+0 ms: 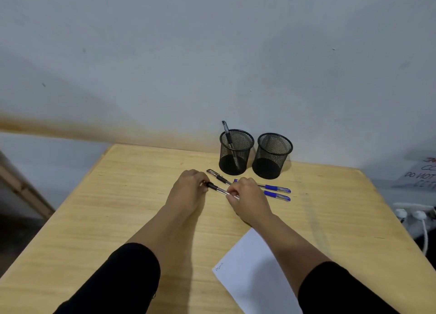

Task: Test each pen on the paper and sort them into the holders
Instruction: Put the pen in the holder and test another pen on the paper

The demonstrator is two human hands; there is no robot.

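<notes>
Both hands hold one black pen just above the wooden table. My left hand grips its black cap end and my right hand pinches its clear barrel. Another black pen lies behind it. Two blue pens lie to the right, partly hidden by my right hand. The left mesh holder contains one black pen; the right mesh holder looks empty. A white paper with a small scribble lies near the front, under my right forearm.
A wall stands right behind the holders. Off the table's right edge are a power strip with white plugs and a handwritten sign. A wooden frame is at the left.
</notes>
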